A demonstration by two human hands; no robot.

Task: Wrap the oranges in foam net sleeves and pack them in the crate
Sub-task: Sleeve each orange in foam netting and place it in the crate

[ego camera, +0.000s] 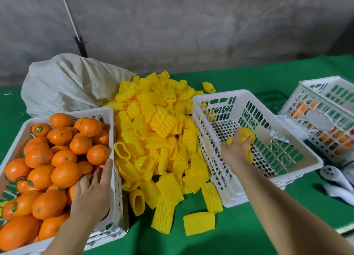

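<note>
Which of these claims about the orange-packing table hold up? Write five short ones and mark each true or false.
1. The right hand holds a sleeved orange inside the middle crate. True.
2. The middle crate is already full of wrapped fruit. False: only the orange in the hand is in it.
3. The left hand rests on the oranges in the left crate. True.
4. The sleeve pile is white. False: the sleeves are yellow.
5. The white sack lies behind the left crate. True.

no legible text anywhere
</note>
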